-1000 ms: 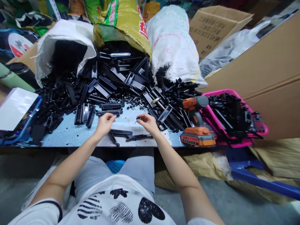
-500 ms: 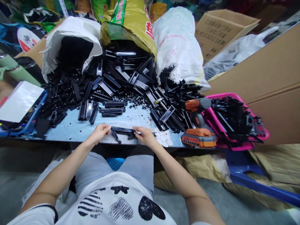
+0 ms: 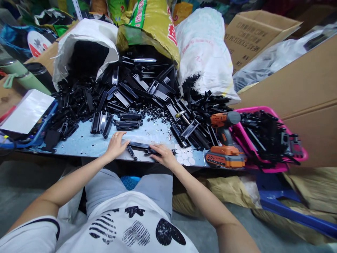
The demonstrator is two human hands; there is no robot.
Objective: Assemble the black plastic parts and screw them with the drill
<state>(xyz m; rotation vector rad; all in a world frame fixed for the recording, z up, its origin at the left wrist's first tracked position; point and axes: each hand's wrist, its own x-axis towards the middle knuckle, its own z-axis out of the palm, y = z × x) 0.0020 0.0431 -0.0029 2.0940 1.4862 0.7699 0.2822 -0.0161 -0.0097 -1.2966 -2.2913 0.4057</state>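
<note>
On the front edge of the work surface lies a long black plastic bar (image 3: 139, 144). At its left end is my left hand (image 3: 117, 144), with index finger and thumb spread apart and the thumb tip by the bar. My right hand (image 3: 164, 155) closes over the bar's right end, fingers around dark plastic; the exact grip is partly hidden. A short black arm piece (image 3: 132, 153) slants down beneath the left part of the bar. Behind, stacked black bar assemblies (image 3: 128, 124) and an upright group of bars (image 3: 101, 123) stand on the blue surface (image 3: 79, 142).
An orange cordless drill (image 3: 225, 154) stands to the right, beside a pink basket (image 3: 304, 154) full of black parts. White discs (image 3: 186, 157) lie near my right hand. A hammer (image 3: 183, 115) rests on loose parts spilling from a white sack (image 3: 205, 45) and a yellow sack (image 3: 158, 31).
My left hand has loosened from its pinch on the bar's left end, its fingers now spread. My right hand has turned flatter over the right end. The view has shifted slightly.
</note>
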